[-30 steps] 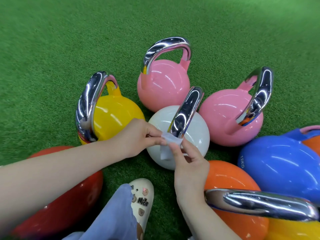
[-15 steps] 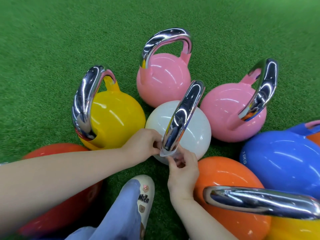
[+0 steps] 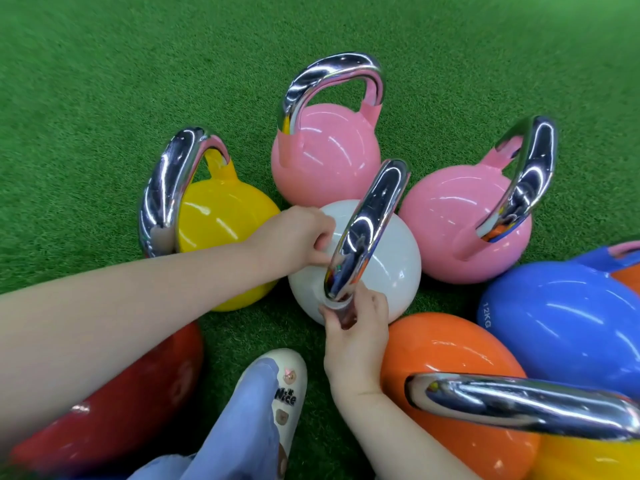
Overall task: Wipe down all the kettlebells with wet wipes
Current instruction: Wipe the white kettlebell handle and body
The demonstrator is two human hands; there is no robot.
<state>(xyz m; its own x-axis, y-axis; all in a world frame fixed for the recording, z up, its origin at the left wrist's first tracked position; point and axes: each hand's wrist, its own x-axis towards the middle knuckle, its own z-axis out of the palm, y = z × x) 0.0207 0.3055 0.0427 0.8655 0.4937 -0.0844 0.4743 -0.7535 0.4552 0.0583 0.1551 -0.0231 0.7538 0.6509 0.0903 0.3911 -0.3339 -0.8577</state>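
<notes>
Left hand (image 3: 298, 237) moved onto glossy round white kettlebell (image 3: 391, 258); right hand (image 3: 356, 327) pinches wipe (image 3: 337, 304).

Glossy smooth white kettlebell (image 3: 391, 258) with mirror-bright chrome handle (image 3: 367, 230) on rough green turf (image 3: 104, 81)

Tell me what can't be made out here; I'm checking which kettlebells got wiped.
- Wet wipe: head view, hidden behind the white kettlebell's chrome handle and both hands' fingers.
- Left hand: fingertips tucked behind that handle.
- Right hand: what it pinches is unclear.
- Red kettlebell: blurred, handle covered by the forearm.
- Blue kettlebell: cut off at the right edge.
</notes>
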